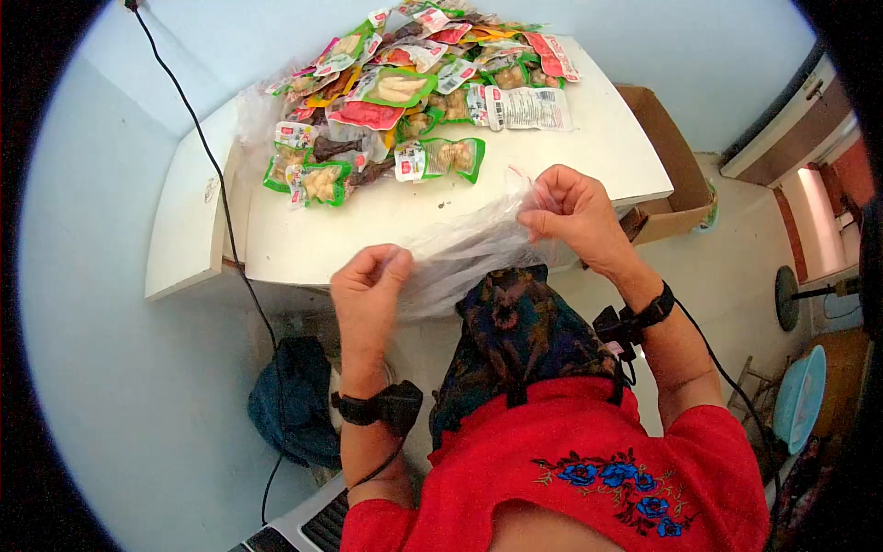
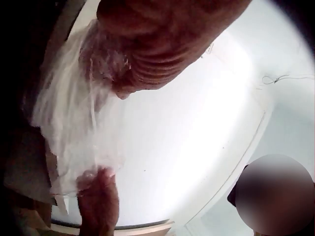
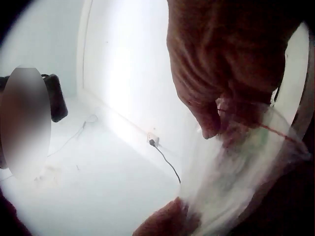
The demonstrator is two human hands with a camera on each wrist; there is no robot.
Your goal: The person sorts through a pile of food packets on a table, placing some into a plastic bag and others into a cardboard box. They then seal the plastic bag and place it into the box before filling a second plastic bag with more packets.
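**Barely begun, as we judge it**

At left, our left hand (image 1: 371, 293) pinches one end of a clear plastic bag (image 1: 471, 244), drawn out over the near edge of the bench (image 1: 612, 138). Beyond it, we see sealed snack packets (image 1: 395, 89) heaped loose on the far side. At right, our right hand (image 1: 578, 216) pinches the bag's other end. The bag is taken up and spread, but we make out no packet inside; the whole heap, we think, is left to deal with.
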